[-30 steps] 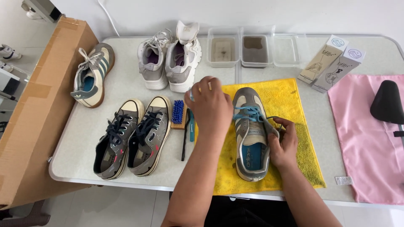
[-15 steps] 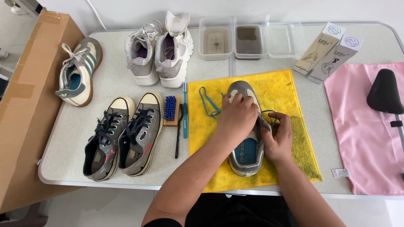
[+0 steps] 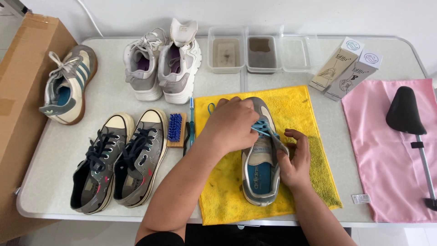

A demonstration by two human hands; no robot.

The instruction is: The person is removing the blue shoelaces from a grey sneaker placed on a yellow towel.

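A grey sneaker with a blue insole (image 3: 261, 171) lies on the yellow cloth (image 3: 314, 177) near the table's near edge. The left hand (image 3: 231, 124) covers its toe end, fingers pinched on the blue lace (image 3: 264, 129) — holding it. The right hand (image 3: 296, 159) wraps the sneaker's right side, fingers curled around the upper. Just left of the cloth lie a blue-bristled brush (image 3: 175, 129) and 2 dark canvas sneakers (image 3: 119, 160); far beyond stand 3 plastic trays (image 3: 260, 53).

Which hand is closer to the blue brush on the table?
Left. The left hand works the sneaker's laces just right of the blue brush; the right hand holds the sneaker's far side.
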